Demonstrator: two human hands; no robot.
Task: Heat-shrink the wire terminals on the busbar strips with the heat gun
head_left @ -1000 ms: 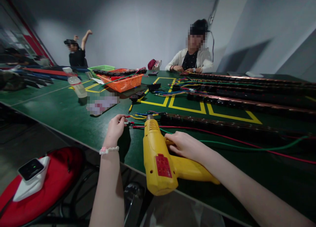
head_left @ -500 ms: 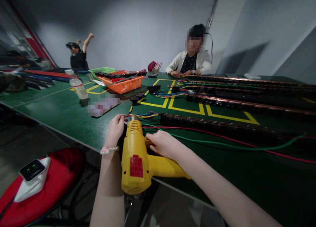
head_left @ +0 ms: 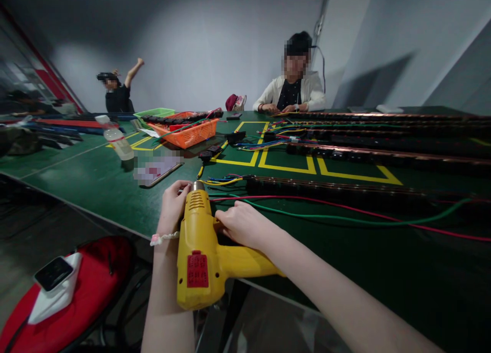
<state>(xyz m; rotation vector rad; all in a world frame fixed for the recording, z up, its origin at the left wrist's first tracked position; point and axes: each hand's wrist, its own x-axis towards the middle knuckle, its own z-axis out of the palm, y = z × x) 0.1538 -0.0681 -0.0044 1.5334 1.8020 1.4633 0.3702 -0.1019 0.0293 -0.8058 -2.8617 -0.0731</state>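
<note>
My right hand is wrapped around the handle of a yellow heat gun, whose metal nozzle points away from me over the table edge. Just left of the nozzle, my left hand is closed in a pinch. A thin wire showed at its fingertips in the earlier view; the nozzle now hides most of that spot. Yellow and blue wires run from near the nozzle to a long dark bar-shaped assembly. A red wire and a green wire lie on the near side of it.
More long assemblies with loose wire ends lie farther back on the green table. An orange basket, a bottle and a phone stand or lie left of centre. A red stool is below left. Two people sit opposite.
The heat gun and both hands have shifted slightly left in view, as has most of the scene. My left fingertips are now closer to the nozzle and partly behind it.
</note>
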